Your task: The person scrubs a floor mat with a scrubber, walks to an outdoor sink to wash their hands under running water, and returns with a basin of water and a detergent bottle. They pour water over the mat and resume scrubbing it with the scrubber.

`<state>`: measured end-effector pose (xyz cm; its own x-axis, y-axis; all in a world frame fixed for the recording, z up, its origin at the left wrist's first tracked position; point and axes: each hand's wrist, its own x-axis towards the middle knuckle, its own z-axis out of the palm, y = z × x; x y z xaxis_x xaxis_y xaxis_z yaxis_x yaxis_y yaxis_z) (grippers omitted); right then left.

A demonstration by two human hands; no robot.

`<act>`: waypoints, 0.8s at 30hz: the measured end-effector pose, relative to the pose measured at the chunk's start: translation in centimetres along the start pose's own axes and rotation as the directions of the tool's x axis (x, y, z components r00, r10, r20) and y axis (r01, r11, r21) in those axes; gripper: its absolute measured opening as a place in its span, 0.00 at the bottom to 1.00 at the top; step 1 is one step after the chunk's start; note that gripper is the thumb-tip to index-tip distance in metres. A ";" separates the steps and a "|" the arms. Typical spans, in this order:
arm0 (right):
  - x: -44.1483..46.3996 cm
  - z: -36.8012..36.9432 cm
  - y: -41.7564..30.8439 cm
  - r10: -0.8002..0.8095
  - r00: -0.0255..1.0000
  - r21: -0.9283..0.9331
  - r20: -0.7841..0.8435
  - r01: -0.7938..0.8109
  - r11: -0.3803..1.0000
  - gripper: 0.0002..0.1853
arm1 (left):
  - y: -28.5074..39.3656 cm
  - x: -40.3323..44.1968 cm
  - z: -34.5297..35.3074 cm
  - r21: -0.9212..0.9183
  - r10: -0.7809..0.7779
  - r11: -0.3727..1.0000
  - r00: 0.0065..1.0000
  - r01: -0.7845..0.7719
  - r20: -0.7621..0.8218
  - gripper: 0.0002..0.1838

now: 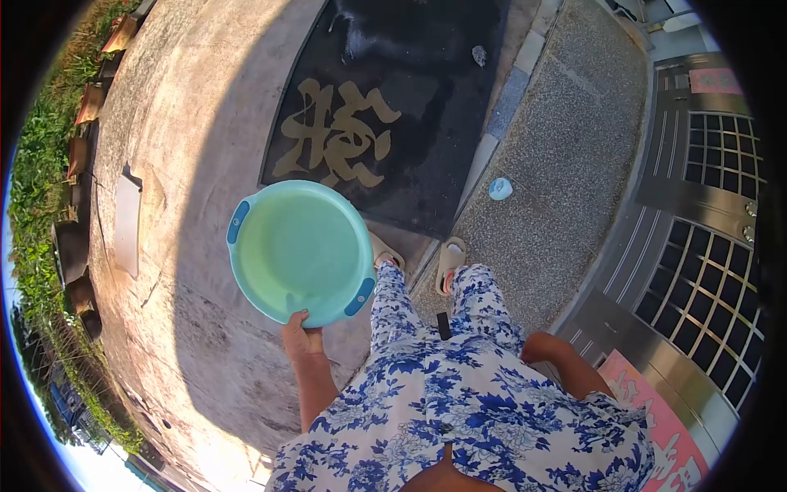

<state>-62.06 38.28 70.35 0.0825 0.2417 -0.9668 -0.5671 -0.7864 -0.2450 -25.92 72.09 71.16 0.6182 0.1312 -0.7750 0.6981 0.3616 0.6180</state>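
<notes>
A light green plastic basin (305,238) with blue grips on its rim hangs out in front of me on the left. My left hand (303,334) is shut on its near rim, thumb over the edge and fingers under the outside. Inside, the basin looks smooth and pale; whether it contains water I cannot tell. Down beside my right hip is my right hand (543,348), close to the floral trousers (484,299). Its fingers are mostly hidden, and nothing visible is in it.
A black mat (410,107) with a large tan character lies ahead, a small grey clump (479,56) on it. Near my sandals (450,261), a light-blue object (500,189) rests on the speckled step (566,156). Metal doors (697,221) stand at right; planters (78,156) line the left.
</notes>
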 end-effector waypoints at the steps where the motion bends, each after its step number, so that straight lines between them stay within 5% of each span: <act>1: 0.7 -0.4 -0.9 0.031 1.000 -0.050 -0.004 -0.032 0.998 0.13 | -0.1 1.1 -0.7 0.040 -0.035 0.999 0.999 0.034 0.022 0.24; 3: 2.9 -3.2 -3.3 -0.019 0.995 -0.137 -0.093 0.006 0.991 0.12 | 0.6 1.7 1.1 0.063 -0.023 0.998 0.999 0.021 0.034 0.25; 6: 9.0 -8.4 -8.1 -0.151 0.889 -0.010 -0.432 0.163 0.987 0.13 | 0.6 3.3 2.6 0.097 -0.003 0.995 0.999 -0.003 0.053 0.25; 8: 15.9 -8.8 -12.7 -0.342 0.759 0.041 -0.554 0.435 0.900 0.10 | 0.3 3.8 2.7 0.104 -0.008 0.995 1.000 0.006 0.019 0.25; 11: 22.4 -6.4 -18.5 -0.651 0.696 -0.162 -0.301 0.636 0.755 0.14 | -0.8 4.7 5.0 0.064 -0.017 0.998 1.000 0.017 0.003 0.29; 14: 25.3 -2.2 -20.2 -0.692 0.651 -0.245 -0.313 0.648 0.721 0.09 | -2.3 5.8 4.9 0.064 0.028 0.998 0.998 -0.024 -0.053 0.29; 22: 22.8 -3.5 -20.2 -0.670 0.673 -0.125 -0.314 0.670 0.732 0.07 | -3.5 7.1 6.4 0.049 -0.013 0.999 0.985 0.022 -0.173 0.28; 24: 21.5 -3.2 -21.7 -0.668 0.729 0.062 -0.153 0.681 0.729 0.08 | -3.5 6.4 6.4 0.068 -0.010 0.997 0.986 0.022 -0.167 0.28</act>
<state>-45.35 58.74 54.60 0.5639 0.6142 -0.5521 -0.4081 -0.3739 -0.8329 -22.02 65.73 64.87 0.5417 0.2802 -0.7925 0.7345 0.3007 0.6083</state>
